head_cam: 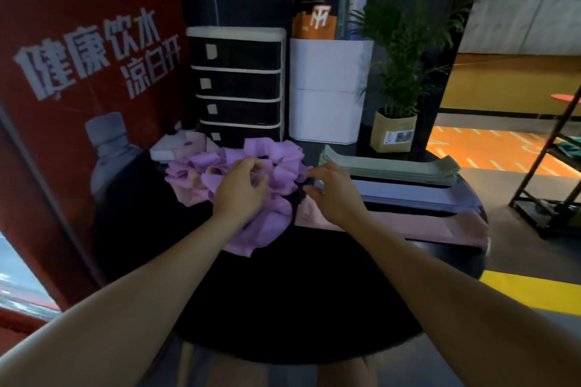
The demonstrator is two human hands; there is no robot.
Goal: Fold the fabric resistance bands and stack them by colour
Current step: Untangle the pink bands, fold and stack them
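Your left hand (240, 187) pinching the purple bands (273, 173) heaped mid-frame on the round black table (283, 308), your right hand (334, 190) loose-fingered beside folded stacks (408, 195), red banner (78, 72) at left, orange gym floor (490, 148) at right.

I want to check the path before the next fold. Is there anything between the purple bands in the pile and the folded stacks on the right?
Nothing visible blocks it. The right hand hovers over the gap between the purple pile and the lavender stack; below is bare black table.
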